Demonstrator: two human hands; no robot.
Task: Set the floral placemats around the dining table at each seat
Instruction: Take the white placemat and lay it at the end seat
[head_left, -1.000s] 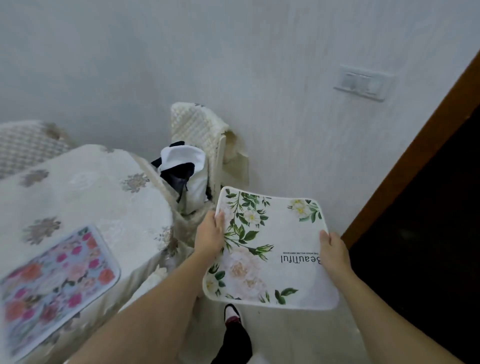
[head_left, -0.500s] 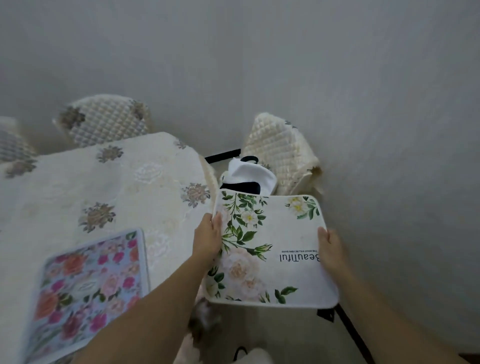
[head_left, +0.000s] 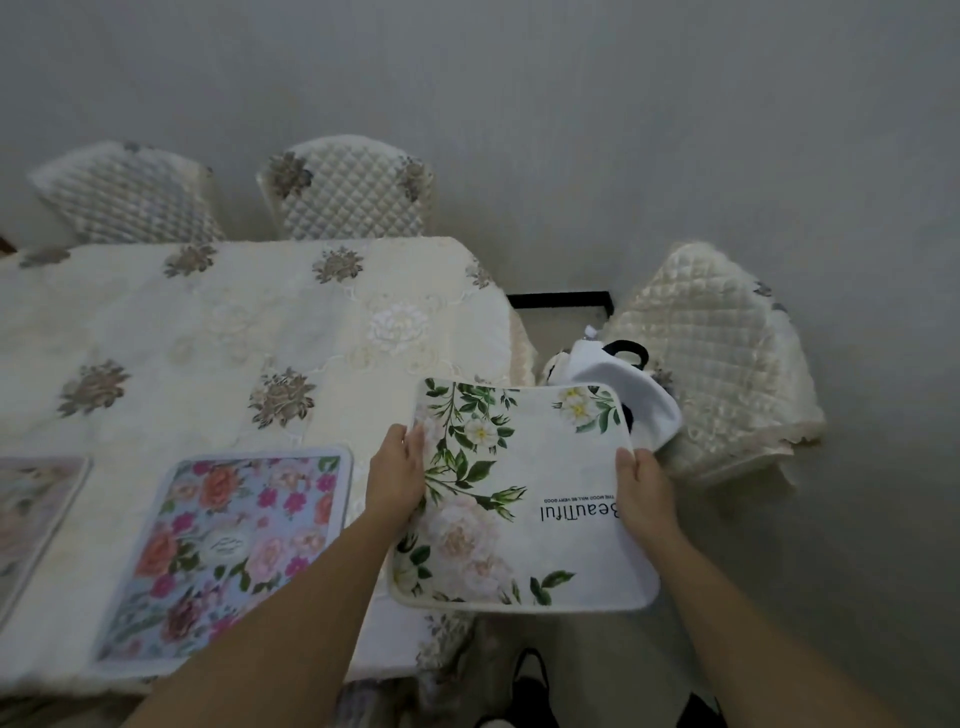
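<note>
I hold a white placemat with green leaves, pale roses and the word "Beautiful" flat in the air over the table's near right corner. My left hand grips its left edge and my right hand grips its right edge. A blue placemat with pink and orange flowers lies on the cream tablecloth to the left. Another pale floral placemat shows partly at the left edge.
Two quilted chair backs stand behind the table against the grey wall. A third quilted chair stands at the right end with a white and black bag on it. My feet show below.
My view has swung left and out from the wall, so more of the table and the far chairs show. The white placemat stays in both hands and now overlaps the table's corner.
</note>
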